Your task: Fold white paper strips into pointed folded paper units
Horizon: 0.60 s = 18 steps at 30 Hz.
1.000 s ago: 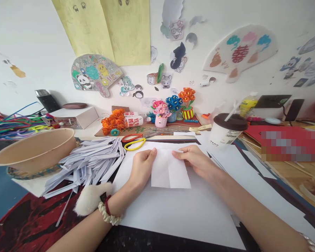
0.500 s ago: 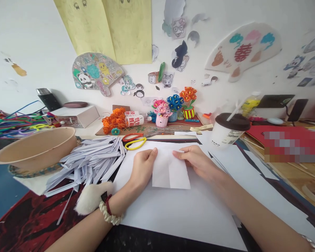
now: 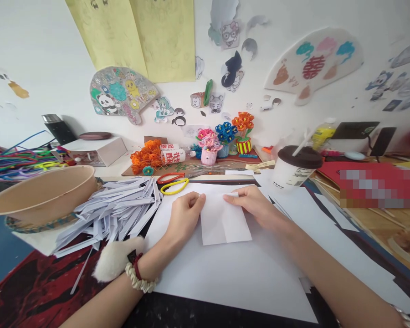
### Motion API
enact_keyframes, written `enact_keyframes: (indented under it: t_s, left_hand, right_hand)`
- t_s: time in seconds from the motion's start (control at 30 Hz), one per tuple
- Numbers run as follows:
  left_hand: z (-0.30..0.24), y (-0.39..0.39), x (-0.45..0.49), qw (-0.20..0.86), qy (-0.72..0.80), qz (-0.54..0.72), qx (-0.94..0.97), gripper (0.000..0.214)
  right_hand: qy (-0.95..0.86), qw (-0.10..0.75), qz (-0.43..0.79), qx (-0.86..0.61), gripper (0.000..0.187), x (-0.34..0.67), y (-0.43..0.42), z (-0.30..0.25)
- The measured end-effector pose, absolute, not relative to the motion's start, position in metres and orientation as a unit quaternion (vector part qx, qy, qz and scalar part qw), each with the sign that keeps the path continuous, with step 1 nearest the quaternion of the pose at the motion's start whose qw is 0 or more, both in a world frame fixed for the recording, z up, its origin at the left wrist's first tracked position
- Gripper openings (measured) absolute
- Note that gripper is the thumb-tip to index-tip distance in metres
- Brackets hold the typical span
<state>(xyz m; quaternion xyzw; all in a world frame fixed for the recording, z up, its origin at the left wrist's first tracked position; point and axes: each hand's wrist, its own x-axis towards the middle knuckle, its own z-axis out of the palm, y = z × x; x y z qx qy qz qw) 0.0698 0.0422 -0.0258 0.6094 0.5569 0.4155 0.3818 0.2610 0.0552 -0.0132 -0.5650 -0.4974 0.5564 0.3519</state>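
A small white paper piece [image 3: 225, 223] with a vertical crease lies on a large white sheet [image 3: 232, 278] in front of me. My left hand [image 3: 186, 216] pinches its upper left corner, fingers curled. My right hand [image 3: 253, 205] pinches the upper right corner, thumb and fingers pressed on the edge. A fluffy white pom-pom and a scrunchie sit on my left wrist.
A heap of folded white paper strips [image 3: 116, 209] lies to the left, beside a tan bowl [image 3: 41, 191]. Yellow and red scissors [image 3: 172, 182] lie behind the hands. A lidded cup with a straw [image 3: 295, 171] stands at the right. Pipe-cleaner flowers [image 3: 225, 136] line the wall.
The paper piece has turned slightly and shifted a little right; both hands stay at its top corners, the left fingers curling tighter.
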Motion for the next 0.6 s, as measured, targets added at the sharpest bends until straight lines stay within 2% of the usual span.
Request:
enact_keyframes:
  t_s: [0.17, 0.27, 0.33, 0.43, 0.6]
  left_hand:
    - [-0.019, 0.038, 0.074, 0.310, 0.576, 0.379, 0.655, 0.026]
    - [-0.016, 0.034, 0.077, 0.249, 0.592, 0.331, 0.692, 0.027]
    - [-0.016, 0.032, 0.079, 0.209, 0.605, 0.297, 0.709, 0.029]
    - [-0.016, 0.030, 0.080, 0.156, 0.624, 0.252, 0.723, 0.033]
    - [-0.013, 0.027, 0.081, 0.107, 0.654, 0.176, 0.728, 0.035]
  right_hand:
    - [-0.620, 0.330, 0.323, -0.634, 0.024, 0.262, 0.056, -0.012]
    - [-0.680, 0.356, 0.128, -0.628, 0.037, 0.256, 0.055, -0.018]
    - [-0.718, 0.358, 0.045, -0.595, 0.045, 0.251, 0.055, -0.026]
    - [-0.754, 0.307, -0.002, -0.580, 0.050, 0.246, 0.055, -0.039]
    - [-0.771, 0.217, -0.010, -0.598, 0.055, 0.242, 0.053, -0.053]
